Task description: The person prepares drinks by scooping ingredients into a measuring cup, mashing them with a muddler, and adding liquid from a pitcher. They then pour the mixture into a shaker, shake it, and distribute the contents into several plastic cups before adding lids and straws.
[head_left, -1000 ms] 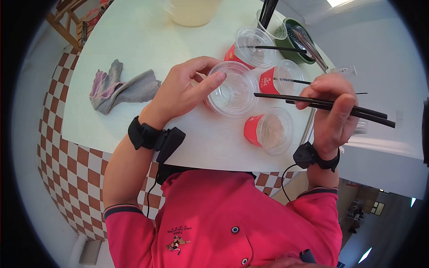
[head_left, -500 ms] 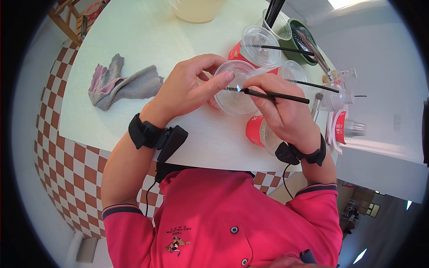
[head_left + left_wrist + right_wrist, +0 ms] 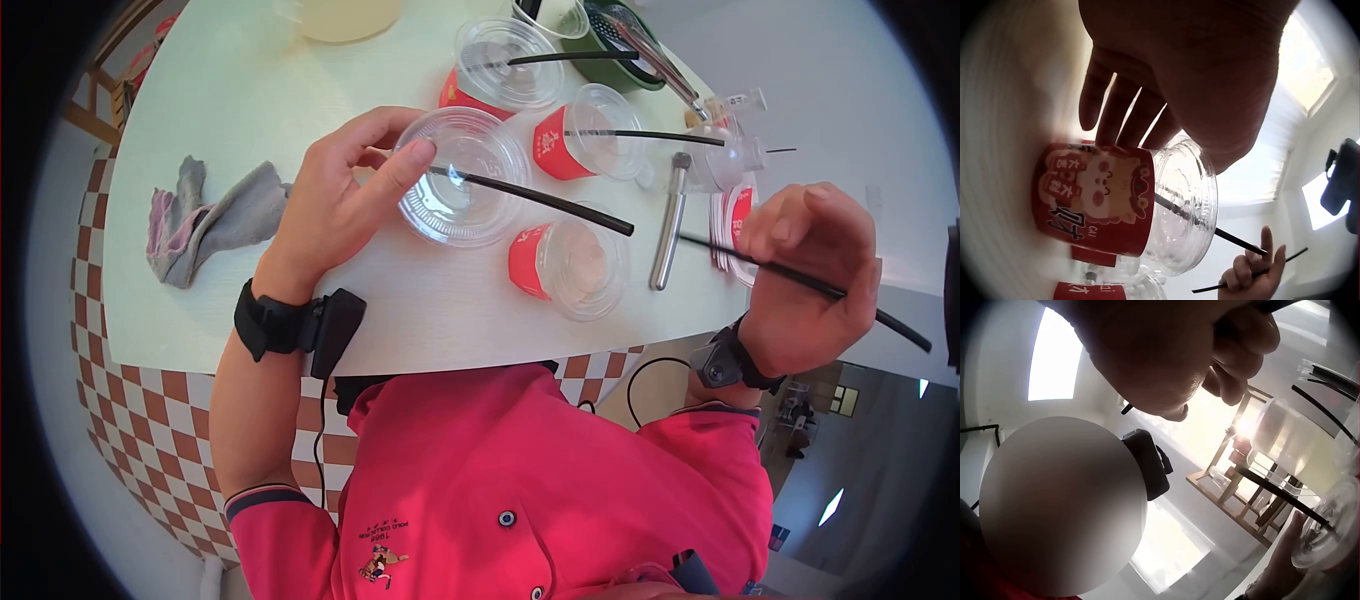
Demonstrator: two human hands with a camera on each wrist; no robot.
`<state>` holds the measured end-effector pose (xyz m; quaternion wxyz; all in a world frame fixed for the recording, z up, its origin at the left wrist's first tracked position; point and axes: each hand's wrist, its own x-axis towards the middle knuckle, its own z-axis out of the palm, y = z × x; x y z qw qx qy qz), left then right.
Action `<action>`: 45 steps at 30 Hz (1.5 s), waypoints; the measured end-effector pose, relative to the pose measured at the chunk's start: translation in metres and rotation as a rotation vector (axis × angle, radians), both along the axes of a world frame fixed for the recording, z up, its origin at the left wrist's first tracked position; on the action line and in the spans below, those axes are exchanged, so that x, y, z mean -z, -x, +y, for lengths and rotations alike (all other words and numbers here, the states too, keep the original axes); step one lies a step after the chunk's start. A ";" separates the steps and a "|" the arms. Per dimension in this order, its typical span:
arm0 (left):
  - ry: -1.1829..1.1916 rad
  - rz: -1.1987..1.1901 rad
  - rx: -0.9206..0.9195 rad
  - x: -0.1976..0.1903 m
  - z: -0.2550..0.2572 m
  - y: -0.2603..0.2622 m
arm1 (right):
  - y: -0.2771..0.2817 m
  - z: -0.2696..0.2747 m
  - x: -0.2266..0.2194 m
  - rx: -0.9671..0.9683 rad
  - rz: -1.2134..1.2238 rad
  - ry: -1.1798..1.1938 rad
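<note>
My left hand (image 3: pixel 340 195) grips a red-sleeved plastic cup (image 3: pixel 1097 200) from its side, the thumb at the edge of its clear lid (image 3: pixel 465 215). A black straw (image 3: pixel 560 207) stands through that lid, leaning right. Off to the right, over the table's edge, my right hand (image 3: pixel 815 275) holds another black straw (image 3: pixel 775 267). Two lidded cups beyond, a far one (image 3: pixel 505 85) and a middle one (image 3: pixel 610 140), each have a black straw in them. Nearer my body, a lidded cup (image 3: pixel 590 270) has no straw.
A grey cloth (image 3: pixel 230 225) lies at the left. At the back are a pale-liquid container (image 3: pixel 350 18) and a green basket (image 3: pixel 605 68) with utensils. A metal-handled tool (image 3: pixel 670 235) lies right of the cups, near stacked red-and-white sleeves (image 3: pixel 738 225).
My right hand brought a straw to the cup's lid, left it standing there, and drew back right with the other straw. The left hand stays on the cup; the head view has shifted.
</note>
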<state>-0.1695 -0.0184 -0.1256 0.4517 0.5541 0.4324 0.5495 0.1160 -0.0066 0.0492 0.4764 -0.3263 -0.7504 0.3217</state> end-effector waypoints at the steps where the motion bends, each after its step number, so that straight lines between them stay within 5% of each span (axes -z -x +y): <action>1: 0.008 0.003 0.003 0.000 0.000 0.000 | -0.008 0.001 0.000 -0.030 0.003 -0.044; 9: 0.008 -0.006 0.015 0.002 0.000 0.000 | -0.039 -0.025 0.040 0.094 -0.179 0.051; 17: 0.009 -0.021 0.000 0.005 0.000 0.000 | -0.019 -0.019 0.066 -0.026 -0.310 0.203; 21: 0.004 -0.005 0.007 0.005 0.000 0.002 | -0.010 -0.011 0.090 -0.025 -0.530 0.023; 25: 0.008 -0.018 0.020 0.002 -0.001 0.001 | -0.009 -0.018 0.071 0.069 -0.445 0.261; 31: 0.036 -0.002 0.011 0.002 -0.001 0.003 | -0.034 -0.024 0.063 0.010 -0.156 -0.228; 35: 0.050 -0.038 0.010 0.003 -0.001 0.002 | -0.013 -0.029 0.062 0.037 -0.452 -0.073; 39: 0.048 -0.026 0.006 0.003 -0.001 0.003 | -0.022 -0.024 0.074 -0.028 -0.424 -0.117; 45: 0.059 0.037 0.058 0.003 -0.002 0.008 | -0.037 -0.024 0.076 0.188 -0.105 -0.207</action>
